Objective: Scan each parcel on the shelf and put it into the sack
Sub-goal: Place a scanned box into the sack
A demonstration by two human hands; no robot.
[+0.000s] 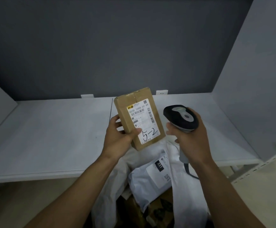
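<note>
Parcels look nearly dealt with: the white shelf shows none on the part you can see, and the only one outside the sack is the cardboard box in your grip. Below the box, the white sack hangs open against the shelf's front edge, and a grey poly mailer marked 231 already lies inside it, with something brown beneath that is too dark to name. So, by the look of it, you have this box to scan and drop, and little else.

Your left hand is closed on the box's lower left corner, thumb across the shipping label and fingers behind. The box is lifted clear above the sack mouth and tilted, its label facing up toward you, "5-2" handwritten near its bottom.

Your right hand is wrapped around the grip of the barcode scanner, just right of the box and apart from it. The scanner's head points left toward the label, and its cable trails down past the sack. Whether the scan has registered, you cannot tell from this view.
</note>
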